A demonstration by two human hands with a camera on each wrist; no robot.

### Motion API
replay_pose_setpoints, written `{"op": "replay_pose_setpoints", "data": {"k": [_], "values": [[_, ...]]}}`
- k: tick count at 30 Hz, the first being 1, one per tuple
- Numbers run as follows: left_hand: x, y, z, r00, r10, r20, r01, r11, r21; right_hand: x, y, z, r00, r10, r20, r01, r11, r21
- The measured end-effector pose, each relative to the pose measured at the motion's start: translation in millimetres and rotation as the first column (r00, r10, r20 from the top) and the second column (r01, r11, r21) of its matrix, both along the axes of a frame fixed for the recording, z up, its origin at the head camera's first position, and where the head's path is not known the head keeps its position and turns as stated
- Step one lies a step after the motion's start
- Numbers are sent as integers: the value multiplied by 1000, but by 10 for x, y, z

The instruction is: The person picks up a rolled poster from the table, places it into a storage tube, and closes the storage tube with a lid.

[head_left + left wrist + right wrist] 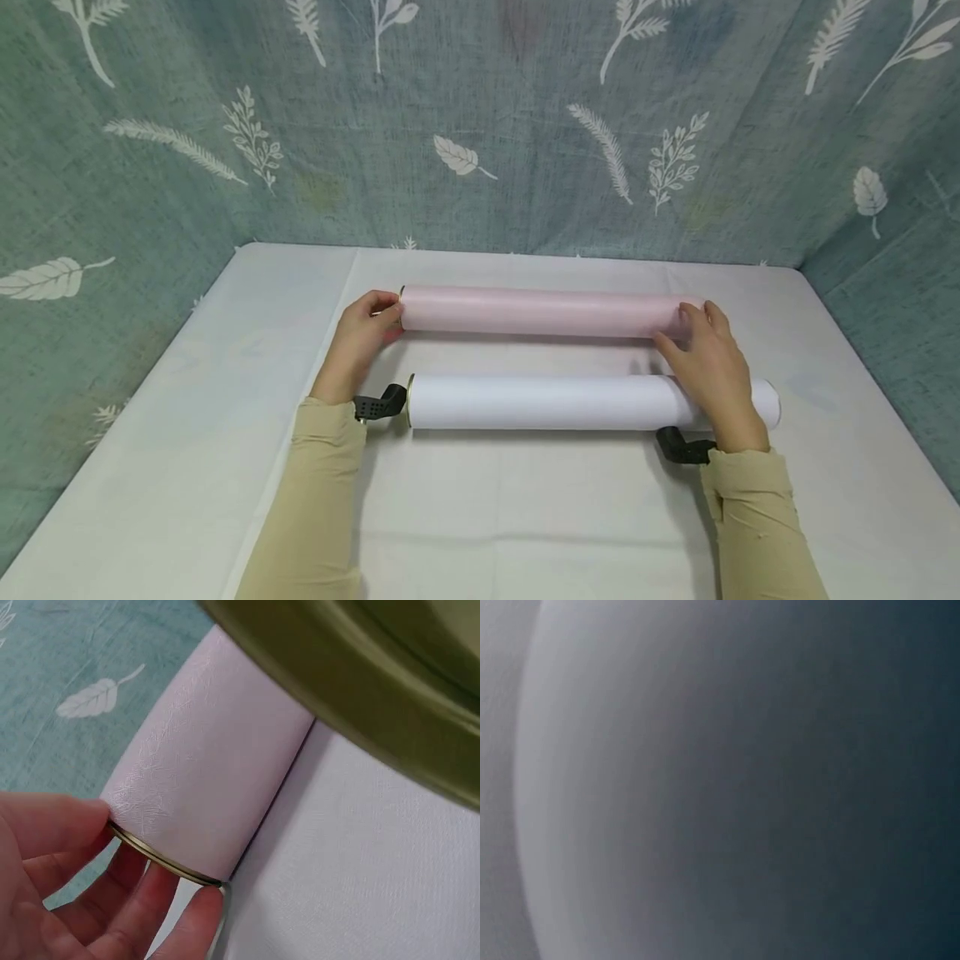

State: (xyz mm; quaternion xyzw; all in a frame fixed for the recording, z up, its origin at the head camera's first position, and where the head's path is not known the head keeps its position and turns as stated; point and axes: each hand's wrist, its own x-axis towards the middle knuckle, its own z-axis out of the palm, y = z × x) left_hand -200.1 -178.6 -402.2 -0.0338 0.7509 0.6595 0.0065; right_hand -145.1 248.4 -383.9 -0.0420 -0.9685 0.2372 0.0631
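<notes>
Both hands are on the pink tube (540, 312), mid-frame in the head view, lying sideways on the white cloth-covered table (187, 467). Left hand (365, 333) has its fingers curled round the tube's left end by the gold rim; right hand (712, 367) sits over the right end w/ fingers bent onto it, so it looks like a light grip on that side too.

Just below it in the frame, and parallel, is a white tube (570, 402), also gold-rimmed at the ends. Both tubes look closed up, so can't tell what's inside either. The right hand reaches across the white one's right end to get to the pink one.

Left wrist view gets way closer: fingertips (199, 911) under the gold rim, thumb up top, and the pink surface has a leathery texture you don't see from the head cam. Right wrist view is just a grey blur, nothing readable.

Both forearms come in from the bottom of the frame in beige sleeves, w/ black wrist mounts.
</notes>
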Motion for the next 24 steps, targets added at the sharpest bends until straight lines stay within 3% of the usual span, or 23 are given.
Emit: {"op": "replay_pose_setpoints", "data": {"k": [7, 13, 19, 24], "values": [[15, 15, 58, 1000, 9, 22, -9, 1000, 30, -23, 4, -17, 998, 63, 11, -64, 998, 25], [64, 19, 122, 999, -19, 48, 16, 999, 45, -18, -18, -24, 1000, 15, 3, -15, 998, 61], [-13, 2, 6, 999, -3, 48, 1, 999, 47, -16, -38, -26, 996, -50, -73, 53, 998, 44], [-54, -11, -58, 998, 28, 48, -29, 999, 20, -25, -38, -41, 1000, 4, -26, -3, 999, 47]]}}
